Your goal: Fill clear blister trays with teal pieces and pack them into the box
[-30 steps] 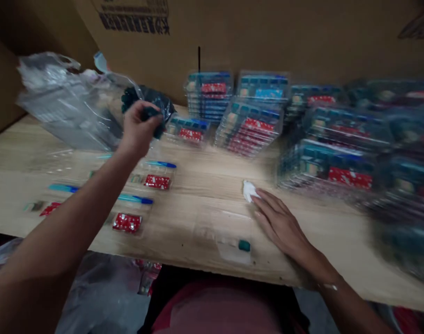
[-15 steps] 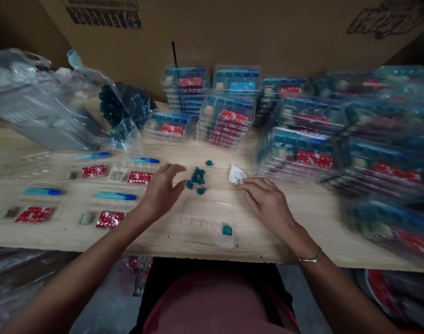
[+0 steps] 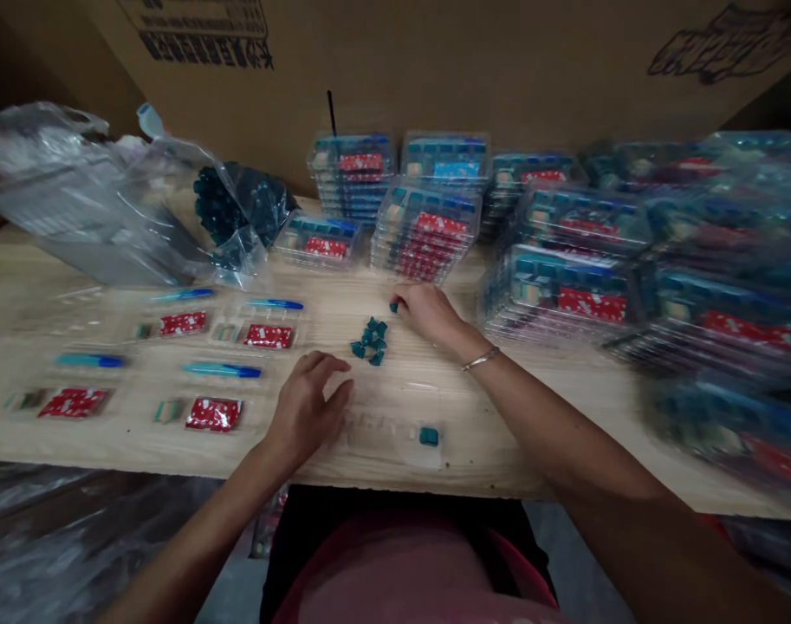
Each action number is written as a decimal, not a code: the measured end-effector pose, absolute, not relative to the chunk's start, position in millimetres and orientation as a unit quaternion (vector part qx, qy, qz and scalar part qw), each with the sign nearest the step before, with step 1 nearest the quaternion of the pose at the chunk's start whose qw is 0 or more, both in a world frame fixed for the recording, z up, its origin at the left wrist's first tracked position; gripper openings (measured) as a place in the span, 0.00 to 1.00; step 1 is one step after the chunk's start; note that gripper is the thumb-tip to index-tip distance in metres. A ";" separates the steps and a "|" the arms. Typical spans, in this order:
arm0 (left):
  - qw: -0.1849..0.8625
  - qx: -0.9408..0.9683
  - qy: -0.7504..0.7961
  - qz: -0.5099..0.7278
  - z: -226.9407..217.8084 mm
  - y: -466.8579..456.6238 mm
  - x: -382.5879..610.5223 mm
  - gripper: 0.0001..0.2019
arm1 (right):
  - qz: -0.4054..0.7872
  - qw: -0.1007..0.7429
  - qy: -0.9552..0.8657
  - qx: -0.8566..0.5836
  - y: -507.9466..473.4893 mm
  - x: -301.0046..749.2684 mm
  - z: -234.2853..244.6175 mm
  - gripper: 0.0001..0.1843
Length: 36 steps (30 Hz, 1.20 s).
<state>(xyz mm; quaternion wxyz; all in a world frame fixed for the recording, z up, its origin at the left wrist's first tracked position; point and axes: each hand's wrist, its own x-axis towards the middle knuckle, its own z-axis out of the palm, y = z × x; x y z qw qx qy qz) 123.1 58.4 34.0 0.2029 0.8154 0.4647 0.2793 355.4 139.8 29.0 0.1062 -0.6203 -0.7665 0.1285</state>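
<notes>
My right hand [image 3: 427,312] reaches beyond the small pile, its fingertips pinched on a small teal piece [image 3: 393,307]. Several similar teal pieces [image 3: 371,338] lie loose on the wooden table [image 3: 343,299], just left of and below that hand. My left hand [image 3: 314,394] hovers nearer the front edge, thumb and fingers apart and nothing between them. Right beside it lies a clear plastic tray [image 3: 375,422], hard to make out against the wood; one teal block [image 3: 428,436] sits at its right end. Whether the left fingers touch the tray, I cannot tell.
On the left are several clear trays with blue pens [image 3: 221,370] and red packets [image 3: 214,414]. Behind them stand a plastic bag [image 3: 109,208] and a bag of teal pieces [image 3: 223,208]. Stacks of filled trays [image 3: 427,230] line the back and right [image 3: 564,295].
My right hand has moved left and away from me, onto a teal piece. The white crumpled thing near it is out of sight. My left hand has come closer to the tray.
</notes>
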 end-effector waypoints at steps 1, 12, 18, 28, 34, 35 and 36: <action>0.202 0.815 0.463 0.282 35.8 60.6 124.3 0.05 | 0.130 0.114 -0.765 -0.620 137.0 357.2 28.2 0.16; 0.202 0.808 0.442 0.333 39.2 54.7 140.3 0.06 | 0.233 0.257 -0.732 -0.586 119.9 354.9 33.0 0.10; 0.189 0.821 0.375 0.387 38.8 12.0 154.1 0.11 | 0.540 0.406 -0.556 -0.483 22.7 341.5 39.9 0.10; 0.371 0.804 0.349 0.307 31.5 -51.9 145.2 0.13 | 0.618 0.379 -0.486 -0.488 -76.9 327.4 30.5 0.08; 0.334 0.825 0.370 0.267 27.3 -69.5 143.9 0.14 | 0.599 0.367 -0.502 -0.504 -96.5 321.5 28.0 0.10; 0.302 0.843 0.364 0.257 26.2 -70.8 144.9 0.14 | 0.609 0.367 -0.496 -0.498 -96.2 322.4 28.0 0.09; 0.275 0.857 0.356 0.254 25.2 -71.9 145.9 0.14 | 0.622 0.368 -0.485 -0.493 -95.8 323.8 27.9 0.09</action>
